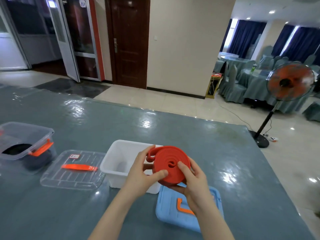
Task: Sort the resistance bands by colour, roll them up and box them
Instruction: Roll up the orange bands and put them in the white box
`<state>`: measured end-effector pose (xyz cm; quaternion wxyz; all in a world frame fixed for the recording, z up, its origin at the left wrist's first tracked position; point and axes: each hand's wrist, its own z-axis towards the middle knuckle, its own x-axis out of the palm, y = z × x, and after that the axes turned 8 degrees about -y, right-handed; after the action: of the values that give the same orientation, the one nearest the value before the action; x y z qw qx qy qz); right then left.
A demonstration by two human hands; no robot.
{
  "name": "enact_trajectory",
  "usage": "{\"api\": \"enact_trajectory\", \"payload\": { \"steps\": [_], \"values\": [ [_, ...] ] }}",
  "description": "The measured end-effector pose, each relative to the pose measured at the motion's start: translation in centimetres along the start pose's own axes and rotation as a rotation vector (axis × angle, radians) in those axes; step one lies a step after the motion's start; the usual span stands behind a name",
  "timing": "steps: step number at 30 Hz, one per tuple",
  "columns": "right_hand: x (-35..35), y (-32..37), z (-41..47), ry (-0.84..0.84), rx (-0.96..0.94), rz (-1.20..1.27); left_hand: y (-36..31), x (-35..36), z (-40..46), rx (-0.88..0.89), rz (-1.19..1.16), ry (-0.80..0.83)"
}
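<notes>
The red band (170, 166) was wound into a flat spiral coil, its outer end curling loose at the upper left. It was held up, tilted toward the camera, over the near right corner of the white box (119, 163), which stood open on the table with its inside showing bare. To the left stood the clear box (26, 144) with orange latches, open, with dark rolled bands (19, 149) inside. Between the two boxes lay the clear lid (72, 170), flat, with an orange handle. Just in front of the white box lay the blue lid (173, 210), flat, also with an orange handle.
</notes>
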<state>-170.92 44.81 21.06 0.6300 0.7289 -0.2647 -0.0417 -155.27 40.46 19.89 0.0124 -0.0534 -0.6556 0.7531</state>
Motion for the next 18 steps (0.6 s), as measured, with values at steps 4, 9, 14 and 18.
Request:
{"api": "enact_trajectory", "payload": {
  "steps": [4,9,14,18],
  "values": [
    [0.2,-1.2,-0.3,0.012,0.028,0.016,0.7,-0.7,-1.7,-0.030,0.004,0.092],
    [1.5,-3.1,-1.1,0.024,0.083,0.014,1.6,-1.4,-3.4,-0.019,0.071,-0.050],
    [2.9,-4.2,-1.3,0.087,0.103,-0.025,1.8,-3.4,-3.6,0.018,0.089,-0.128],
    [4.0,-4.6,-0.1,0.132,0.077,-0.095,2.3,-5.5,-2.2,0.000,0.075,-0.131]
  ]
}}
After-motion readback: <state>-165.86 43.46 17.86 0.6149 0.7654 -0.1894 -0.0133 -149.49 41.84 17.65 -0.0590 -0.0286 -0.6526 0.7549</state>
